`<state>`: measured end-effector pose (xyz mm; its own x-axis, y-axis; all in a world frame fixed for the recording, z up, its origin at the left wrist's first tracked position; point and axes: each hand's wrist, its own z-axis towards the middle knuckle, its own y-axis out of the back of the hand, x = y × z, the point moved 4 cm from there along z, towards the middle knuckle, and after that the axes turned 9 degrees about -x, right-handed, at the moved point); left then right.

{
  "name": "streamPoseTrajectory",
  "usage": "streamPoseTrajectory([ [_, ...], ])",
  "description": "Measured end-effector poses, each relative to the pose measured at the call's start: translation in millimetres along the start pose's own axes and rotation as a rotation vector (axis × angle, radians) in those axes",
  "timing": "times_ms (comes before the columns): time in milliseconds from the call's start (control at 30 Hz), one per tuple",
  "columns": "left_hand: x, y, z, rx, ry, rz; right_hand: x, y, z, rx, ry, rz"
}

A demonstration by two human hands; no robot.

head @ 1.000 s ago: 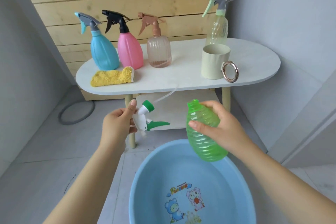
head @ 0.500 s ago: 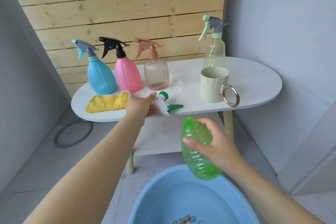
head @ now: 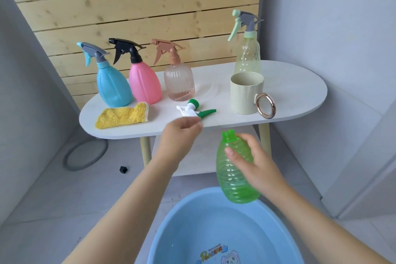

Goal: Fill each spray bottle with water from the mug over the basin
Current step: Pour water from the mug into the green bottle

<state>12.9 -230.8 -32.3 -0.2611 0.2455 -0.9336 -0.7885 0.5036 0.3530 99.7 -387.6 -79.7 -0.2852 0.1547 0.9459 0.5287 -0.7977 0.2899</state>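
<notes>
My right hand (head: 258, 164) grips an open green ribbed spray bottle (head: 232, 175), held upright above the far rim of the blue basin (head: 171, 227). Its white and green spray head (head: 194, 109) lies on the white table (head: 289, 92), just beyond my left hand (head: 182, 133), which hovers at the table's front edge with loosely curled fingers and nothing in it. The cream mug (head: 245, 92) with a gold ring handle stands on the table to the right. Blue (head: 112, 83), pink (head: 144, 83), clear pink (head: 179, 80) and pale green (head: 247, 56) spray bottles stand along the back.
A yellow cloth (head: 122, 116) lies at the table's front left. A lower shelf (head: 199, 156) sits under the tabletop. A grey ring (head: 85, 153) and a small black piece (head: 123, 169) lie on the floor at left. Walls close in on both sides.
My left hand carried the spray head up onto the table, let it go and drew back a little. The green bottle stayed in my right hand over the basin.
</notes>
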Motion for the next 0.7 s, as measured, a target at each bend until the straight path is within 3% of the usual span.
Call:
streamPoseTrajectory([
  [133,11.6,-20.5,-40.6,0.538,0.078,-0.075,-8.4,1.3,5.1,0.029,-0.042,0.072],
  [233,20.5,-33.3,-48.4,0.664,0.052,-0.140,-8.3,-0.5,6.2,0.056,-0.041,0.133],
  [367,19.7,-42.2,-47.5,0.590,0.048,-0.208,-1.2,-0.8,8.1,0.060,-0.008,0.115],
  [467,23.7,-42.2,-43.8,0.447,0.054,-0.218,4.4,4.0,13.6,-0.004,0.030,0.061],
  [600,33.1,-36.8,-36.1,0.202,0.080,-0.134,3.9,22.6,30.8,-0.285,0.181,-0.044],
  [700,31.2,-39.4,-36.3,0.137,0.060,-0.118,5.7,36.0,44.9,-0.480,0.273,-0.128],
])
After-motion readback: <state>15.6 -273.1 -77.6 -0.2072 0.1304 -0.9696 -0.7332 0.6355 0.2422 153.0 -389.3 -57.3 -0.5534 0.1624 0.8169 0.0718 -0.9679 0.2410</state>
